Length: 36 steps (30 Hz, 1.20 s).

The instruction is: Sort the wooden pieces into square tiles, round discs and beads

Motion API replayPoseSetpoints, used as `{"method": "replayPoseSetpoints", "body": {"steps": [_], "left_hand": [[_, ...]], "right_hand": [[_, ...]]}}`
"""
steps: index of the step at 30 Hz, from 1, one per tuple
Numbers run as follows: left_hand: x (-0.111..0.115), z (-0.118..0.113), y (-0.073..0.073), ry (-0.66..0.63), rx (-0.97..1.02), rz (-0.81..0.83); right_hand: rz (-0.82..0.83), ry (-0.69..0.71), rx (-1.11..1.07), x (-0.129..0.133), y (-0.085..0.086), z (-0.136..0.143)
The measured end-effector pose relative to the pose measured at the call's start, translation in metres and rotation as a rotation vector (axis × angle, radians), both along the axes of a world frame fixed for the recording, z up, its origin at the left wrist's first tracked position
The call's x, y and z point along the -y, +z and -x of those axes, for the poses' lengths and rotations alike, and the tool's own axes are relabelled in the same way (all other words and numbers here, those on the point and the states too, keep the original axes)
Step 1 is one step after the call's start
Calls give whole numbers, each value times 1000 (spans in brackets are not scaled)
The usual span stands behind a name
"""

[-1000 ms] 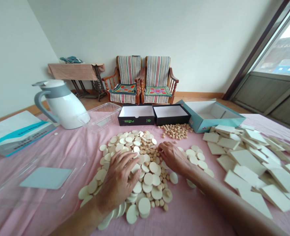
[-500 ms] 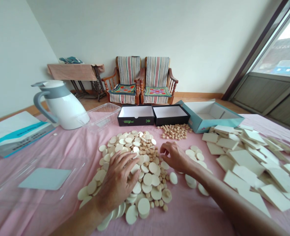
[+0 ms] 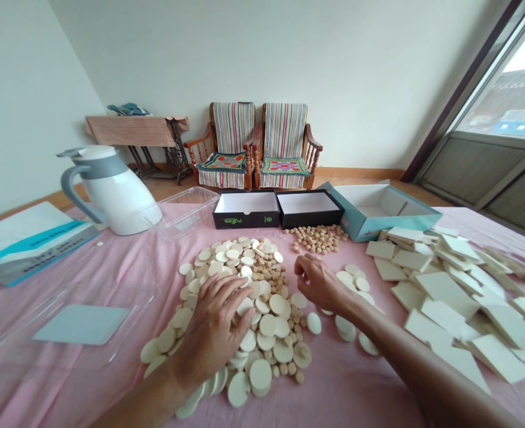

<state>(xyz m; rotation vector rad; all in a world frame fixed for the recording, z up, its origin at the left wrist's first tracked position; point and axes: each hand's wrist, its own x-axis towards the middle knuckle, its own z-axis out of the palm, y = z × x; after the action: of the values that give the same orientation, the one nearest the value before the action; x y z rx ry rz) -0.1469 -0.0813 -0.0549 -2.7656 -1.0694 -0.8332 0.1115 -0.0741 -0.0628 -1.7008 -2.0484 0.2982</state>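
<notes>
Pale round discs lie in a wide heap on the pink cloth, with small wooden beads mixed in along its right side. My left hand rests on the heap, palm down and fingers spread, holding nothing visible. Just right of the heap, my right hand is closed above the cloth, its fingers curled together; anything inside them is hidden. Behind it sits a separate pile of beads. A smaller group of discs lies beside and partly behind my right wrist.
Two black boxes and a light blue box stand at the back. Square pale tiles are heaped right. Leftward are a white jug, a clear tray, a clear lid and a white-blue box.
My right hand has moved slightly to the right, away from the heap, and its fingers are curled in more. My left hand has stayed where it was.
</notes>
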Motion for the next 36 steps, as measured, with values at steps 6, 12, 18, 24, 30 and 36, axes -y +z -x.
{"method": "replayPoseSetpoints", "body": {"steps": [6, 12, 18, 24, 30, 36], "left_hand": [[0, -1, 1, 2, 1, -2], [0, 0, 0, 3, -1, -3], [0, 0, 0, 10, -13, 1], [1, 0, 0, 2, -11, 2], [-1, 0, -1, 0, 0, -2], [-1, 0, -1, -2, -8, -4]], "right_hand": [[-96, -79, -47, -7, -1, -12], [-15, 116, -93, 1, -5, 13], [-31, 94, -110, -1, -10, 20], [-154, -101, -43, -9, -4, -2], [-140, 165, -37, -7, 1, 1], [-28, 201, 53, -3, -1, 10]]}}
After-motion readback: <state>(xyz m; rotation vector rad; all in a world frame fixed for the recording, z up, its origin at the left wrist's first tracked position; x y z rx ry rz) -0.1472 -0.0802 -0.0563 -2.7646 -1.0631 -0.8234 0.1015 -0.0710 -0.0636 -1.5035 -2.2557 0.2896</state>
